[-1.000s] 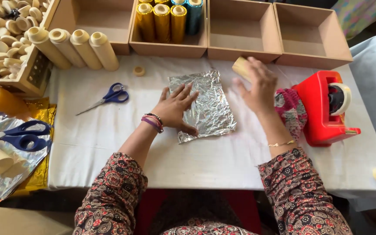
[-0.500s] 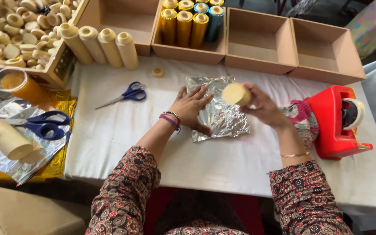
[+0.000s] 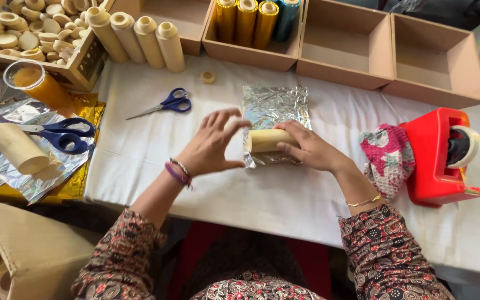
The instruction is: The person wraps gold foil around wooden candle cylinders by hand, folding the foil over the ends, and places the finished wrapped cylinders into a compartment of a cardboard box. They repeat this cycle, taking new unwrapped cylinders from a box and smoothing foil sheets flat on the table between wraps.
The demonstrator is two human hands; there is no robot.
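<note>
1. The counter (image 3: 284,205) is covered with a white cloth; four open cardboard boxes (image 3: 343,53) stand in a row along its far edge.
2. A sheet of silver foil (image 3: 276,105) lies flat in the middle, and a cream tube (image 3: 268,140) lies across its near edge.
3. The right hand (image 3: 312,150) grips the tube from its right side. The left hand (image 3: 209,147) is spread open at the tube's left end, holding nothing; I cannot tell if its fingertips touch the tube.
4. I judge the step to be the start of wrapping. The next move calls for the foil edge to be held tight to the tube as it rolls away, kept square to the sheet.
5. Counts: two blue scissors (image 3: 168,104), one of them on the foil scraps at left; four bare tubes (image 3: 140,36) standing side by side; four wrapped tubes (image 3: 254,19) in one box, three gold and one teal; one red tape dispenser (image 3: 437,155); one patterned cloth (image 3: 387,158).
</note>
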